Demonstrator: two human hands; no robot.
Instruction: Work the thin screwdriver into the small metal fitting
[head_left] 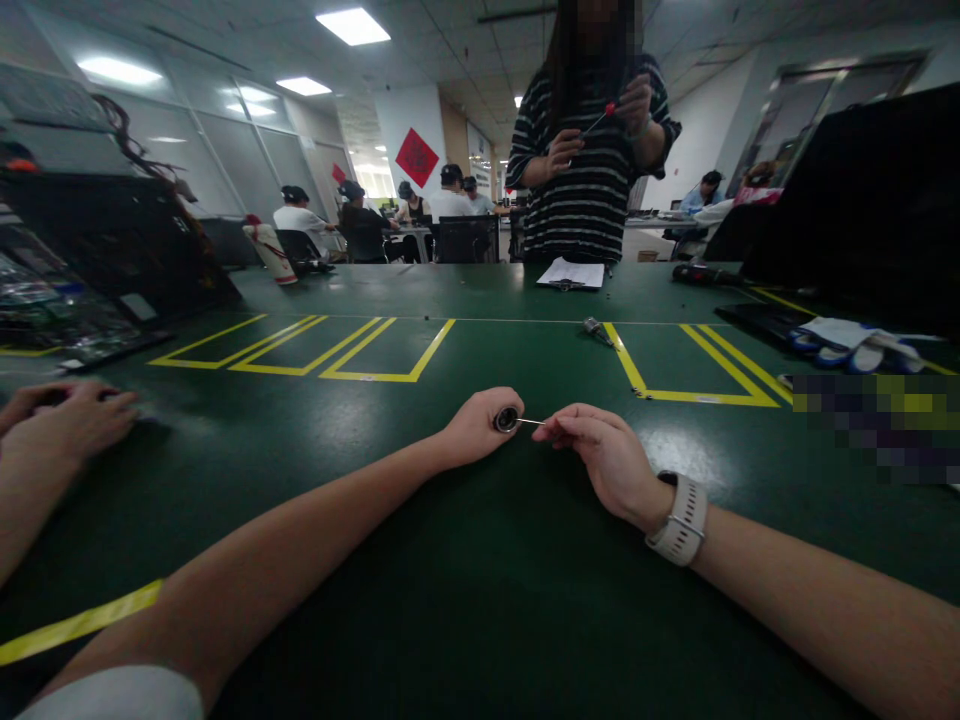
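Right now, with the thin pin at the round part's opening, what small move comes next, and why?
Probably ease the right hand leftward, keeping the thin pin level. Its tip sits at the small round part, which the left hand holds steady on the green table.

**Dark Green Table, Yellow Lines**

The dark green matte table top (465, 600) carries bright yellow tape rectangles (304, 345) in outline, and a yellow strip (79, 622) crosses its near left corner. The small round metal piece (507, 419) is silver-grey with a dark centre, and the thin wire pin (529, 421) beside it is pale silver. The rubber watch strap (681, 520) is off-white. The knit top (589, 185) on the person standing across the table has black and white horizontal stripes; that person's tool has a red round tip (610, 108). The diamond-shaped paper sign (417, 157) is red. The flat paper sheet (571, 272) is white.
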